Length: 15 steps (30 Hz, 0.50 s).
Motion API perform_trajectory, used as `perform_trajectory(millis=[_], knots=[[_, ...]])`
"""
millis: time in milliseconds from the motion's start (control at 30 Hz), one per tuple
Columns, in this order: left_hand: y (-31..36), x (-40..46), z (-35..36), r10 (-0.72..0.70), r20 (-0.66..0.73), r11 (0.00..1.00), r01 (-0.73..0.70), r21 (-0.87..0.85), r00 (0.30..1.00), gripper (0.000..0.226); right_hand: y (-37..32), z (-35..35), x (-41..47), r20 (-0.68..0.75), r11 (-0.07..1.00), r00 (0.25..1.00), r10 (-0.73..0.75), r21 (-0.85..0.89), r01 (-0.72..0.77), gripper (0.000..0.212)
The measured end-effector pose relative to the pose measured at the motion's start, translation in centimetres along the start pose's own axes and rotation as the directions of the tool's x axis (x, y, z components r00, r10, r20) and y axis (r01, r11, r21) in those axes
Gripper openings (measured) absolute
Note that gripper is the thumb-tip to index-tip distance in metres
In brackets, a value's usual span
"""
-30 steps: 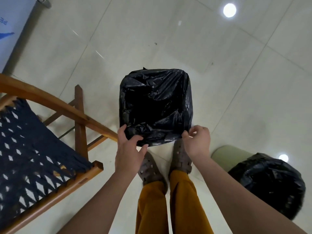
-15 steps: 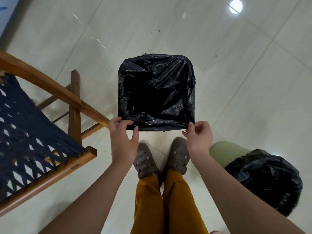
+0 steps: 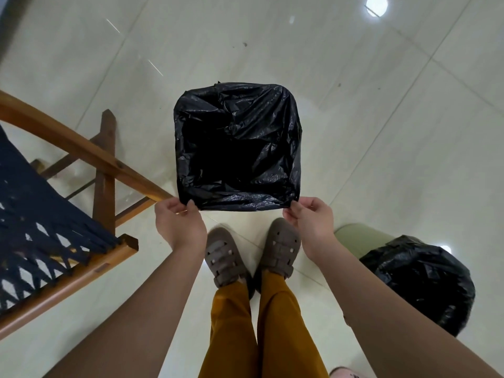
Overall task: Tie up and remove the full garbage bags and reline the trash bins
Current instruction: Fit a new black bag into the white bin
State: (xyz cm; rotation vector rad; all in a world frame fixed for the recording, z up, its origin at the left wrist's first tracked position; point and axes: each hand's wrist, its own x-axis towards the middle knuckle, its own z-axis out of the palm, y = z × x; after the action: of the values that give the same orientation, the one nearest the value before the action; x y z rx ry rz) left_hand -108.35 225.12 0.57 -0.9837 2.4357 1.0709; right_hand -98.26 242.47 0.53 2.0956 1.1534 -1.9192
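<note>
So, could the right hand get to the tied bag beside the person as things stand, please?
Probably yes: the tied bag lies on the floor just right of the right hand, with nothing between them, though that hand would first have to release the liner corner it pinches.

Two bins are in view, each dressed in one black garbage bag: a square-mouthed black liner (image 3: pixel 237 148) stretched open in the middle of the floor, and a second black bag (image 3: pixel 425 282) over a pale green bin (image 3: pixel 354 238) at the right edge. Two hands show, the left hand (image 3: pixel 178 225) and the right hand (image 3: pixel 311 225), one at each near corner of the square liner's rim, and below them stand two brown shoes (image 3: pixel 226 257) and two mustard trouser legs (image 3: pixel 234 328). One wooden chair (image 3: pixel 81 151) with a dark blue woven seat sits at the left, and two round light reflections (image 3: pixel 376 5) shine on the tiled floor (image 3: pixel 381 132).
</note>
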Motion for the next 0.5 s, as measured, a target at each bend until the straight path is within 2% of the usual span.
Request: perform_trajectory(millis=[333,500], knots=[[-0.8,0.8,0.5,-0.173,0.013,0.985,0.173,-0.012,0.985,0.018,-0.3,0.6,0.3,-0.025,0.997,0.999,-0.034,-0.076,0.032,0.019],[-1.4,1.6,0.6,-0.139,0.047,0.990,0.139,0.002,0.989,0.016,-0.2,0.4,1.7,0.007,0.996,0.999,-0.035,-0.078,0.036,0.018]])
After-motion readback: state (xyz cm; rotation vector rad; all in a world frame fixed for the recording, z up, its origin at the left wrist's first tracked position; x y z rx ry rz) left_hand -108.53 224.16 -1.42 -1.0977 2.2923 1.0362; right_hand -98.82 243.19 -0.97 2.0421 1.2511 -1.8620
